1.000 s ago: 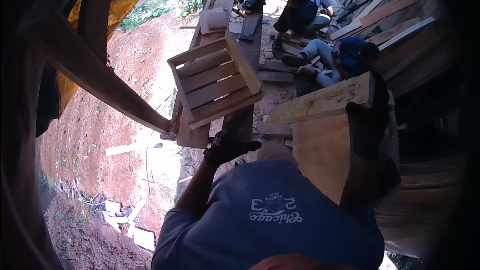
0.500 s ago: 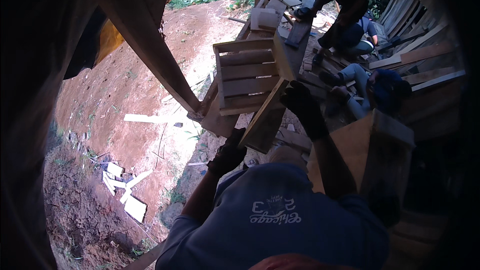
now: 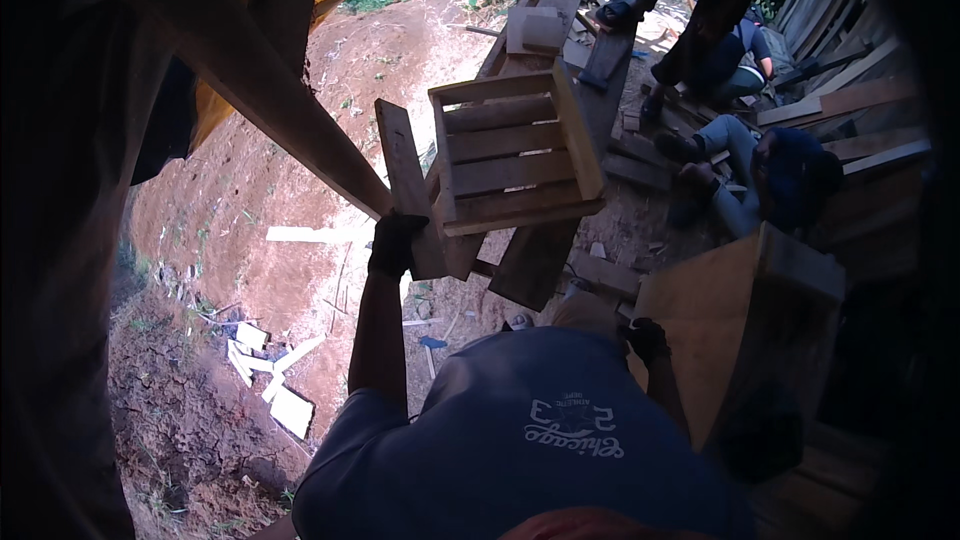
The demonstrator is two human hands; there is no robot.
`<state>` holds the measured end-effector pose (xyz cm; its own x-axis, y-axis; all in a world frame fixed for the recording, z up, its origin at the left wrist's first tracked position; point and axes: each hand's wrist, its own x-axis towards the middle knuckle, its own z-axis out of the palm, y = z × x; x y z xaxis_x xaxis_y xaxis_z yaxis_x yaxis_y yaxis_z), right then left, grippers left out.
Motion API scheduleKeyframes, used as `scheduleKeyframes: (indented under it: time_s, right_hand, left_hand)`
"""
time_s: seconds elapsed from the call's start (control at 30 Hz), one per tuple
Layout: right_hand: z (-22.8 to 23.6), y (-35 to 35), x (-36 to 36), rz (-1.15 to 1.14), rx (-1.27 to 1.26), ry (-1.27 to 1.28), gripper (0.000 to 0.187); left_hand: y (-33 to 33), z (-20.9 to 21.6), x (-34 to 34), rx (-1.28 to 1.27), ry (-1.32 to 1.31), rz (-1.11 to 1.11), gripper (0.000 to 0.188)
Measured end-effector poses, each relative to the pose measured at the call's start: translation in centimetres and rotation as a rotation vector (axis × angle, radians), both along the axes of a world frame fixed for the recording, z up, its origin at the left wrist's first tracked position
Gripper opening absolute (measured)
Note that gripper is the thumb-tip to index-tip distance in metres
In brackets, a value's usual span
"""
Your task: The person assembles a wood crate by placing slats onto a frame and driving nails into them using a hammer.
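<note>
Gripping plank (image 3: 412,185) with left hand (image 3: 395,243), left of slatted crate (image 3: 512,155). Cannot tell grip of right hand (image 3: 648,340), lower right of crate. Best swing plank clear of crate.

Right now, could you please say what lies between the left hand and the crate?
The head view shows the held board between left hand and crate.

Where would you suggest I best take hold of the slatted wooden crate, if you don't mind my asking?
Probably by the right side board of the slatted crate, coming from the right: its long raised edge looks free, while the left hand holds a plank close by the opposite side.
</note>
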<state>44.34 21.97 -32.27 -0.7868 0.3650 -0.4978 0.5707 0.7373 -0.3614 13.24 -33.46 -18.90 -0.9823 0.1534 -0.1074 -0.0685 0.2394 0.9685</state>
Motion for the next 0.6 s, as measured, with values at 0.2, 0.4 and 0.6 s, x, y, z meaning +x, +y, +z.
scheduleKeyframes:
  time_s: [0.2,0.4,0.6]
  right_hand:
    - [-1.1,0.4,4.7,-0.177,-0.348,-0.154,0.057]
    - [0.6,-1.0,7.6,-0.422,-0.409,0.006,0.055]
    - [0.4,-0.8,8.5,-0.457,-0.333,-0.194,0.05]
  left_hand:
    - [-1.6,-1.8,-12.7,-0.86,0.704,-0.325,0.018]
    - [2.2,-5.2,-18.4,-0.552,0.047,-0.11,0.014]
    - [3.3,-7.2,-20.0,-0.641,0.077,-0.087,0.01]
